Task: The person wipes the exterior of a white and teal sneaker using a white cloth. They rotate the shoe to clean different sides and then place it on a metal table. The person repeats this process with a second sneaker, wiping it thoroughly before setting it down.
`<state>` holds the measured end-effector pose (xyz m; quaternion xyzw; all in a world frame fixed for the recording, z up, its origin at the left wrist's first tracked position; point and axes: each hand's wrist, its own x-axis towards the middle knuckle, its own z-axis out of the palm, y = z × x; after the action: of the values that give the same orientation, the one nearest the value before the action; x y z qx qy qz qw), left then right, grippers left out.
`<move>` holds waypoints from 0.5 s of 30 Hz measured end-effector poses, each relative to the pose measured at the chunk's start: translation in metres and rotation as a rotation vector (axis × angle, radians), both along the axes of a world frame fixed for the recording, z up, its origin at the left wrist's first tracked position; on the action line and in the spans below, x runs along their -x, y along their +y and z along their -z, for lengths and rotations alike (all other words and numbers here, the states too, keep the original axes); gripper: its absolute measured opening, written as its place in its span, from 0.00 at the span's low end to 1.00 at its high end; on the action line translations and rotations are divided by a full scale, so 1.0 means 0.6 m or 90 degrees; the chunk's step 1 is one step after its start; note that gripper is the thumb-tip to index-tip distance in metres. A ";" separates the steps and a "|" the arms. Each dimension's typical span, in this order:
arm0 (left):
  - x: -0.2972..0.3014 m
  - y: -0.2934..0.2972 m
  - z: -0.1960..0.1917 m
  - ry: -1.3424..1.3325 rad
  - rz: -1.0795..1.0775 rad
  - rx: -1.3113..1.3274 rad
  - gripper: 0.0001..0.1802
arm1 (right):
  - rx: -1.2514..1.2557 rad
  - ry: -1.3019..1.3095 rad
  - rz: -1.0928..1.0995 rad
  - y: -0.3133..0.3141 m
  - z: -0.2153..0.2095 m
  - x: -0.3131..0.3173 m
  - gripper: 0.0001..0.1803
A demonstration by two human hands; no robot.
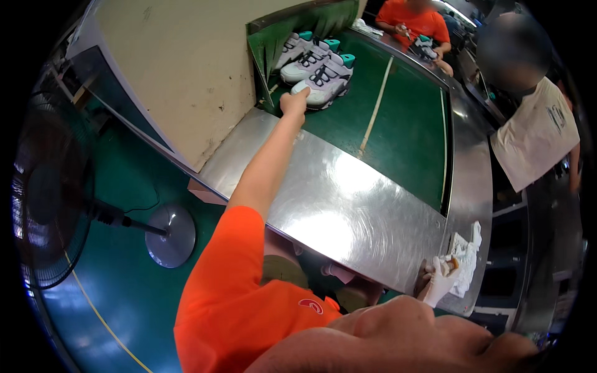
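Note:
My left hand (295, 104), bare and stretched far forward, grips the toe of the nearest sneaker (328, 82). That sneaker is white-grey with black lacing and a teal heel lining. Beside it stand a second sneaker (305, 64) and, partly hidden, a third (289, 50), on the green belt (404, 124). At the lower right, my right hand (440, 283) wears a white glove and is closed round a small brown object (454, 263) whose kind I cannot make out. Next to that hand lies a crumpled white cloth (465, 255) on the metal table edge.
A shiny metal ledge (329, 193) borders the belt. A cream panel with a green flap curtain (264, 53) rises at the left. On the floor stands a fan (50, 186). One person in orange (413, 22) handles a shoe at the far end; another (535, 133) is at the right.

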<state>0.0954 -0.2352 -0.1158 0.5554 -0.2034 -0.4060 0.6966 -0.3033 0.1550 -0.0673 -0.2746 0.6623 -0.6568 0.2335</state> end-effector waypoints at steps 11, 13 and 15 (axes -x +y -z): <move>-0.032 -0.002 -0.002 0.030 0.058 0.039 0.30 | 0.006 0.050 -0.020 -0.010 0.027 0.015 0.29; -0.030 0.000 -0.001 0.022 0.076 0.033 0.32 | -0.003 0.052 -0.017 -0.007 0.019 0.011 0.29; -0.038 0.012 -0.018 0.024 0.093 0.020 0.34 | 0.010 0.037 -0.020 -0.008 0.021 0.008 0.30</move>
<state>0.1180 -0.2278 -0.1052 0.5201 -0.2366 -0.4628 0.6777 -0.3083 0.1504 -0.0797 -0.3056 0.6593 -0.6500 0.2224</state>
